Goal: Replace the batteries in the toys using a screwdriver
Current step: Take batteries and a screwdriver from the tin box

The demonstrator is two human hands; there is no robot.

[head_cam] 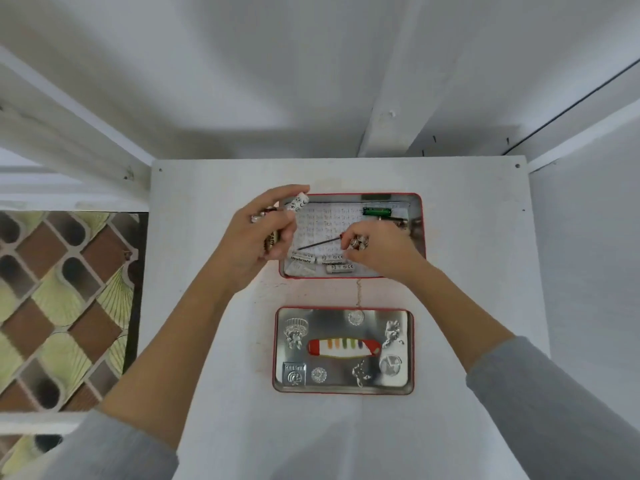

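An open red tin box [417, 202] lined with printed paper lies on the white table [221, 341]. White batteries [304, 260] lie along its near side and a green battery [376, 212] at its far right. My left hand [258, 233] is at the box's left edge and grips several batteries, one white battery [300, 201] sticking up between the fingertips. My right hand [377, 249] is inside the box and holds a thin black screwdriver [318, 243] by its handle, the tip pointing left. Small pale objects sit at its fingertips.
The tin's lid [344, 386] lies upside down nearer to me, showing embossed figures and a striped reflection. A thin chain [359, 292] runs between box and lid. White wooden beams [388, 109] rise behind the table. A patterned tile floor [62, 299] is at the left.
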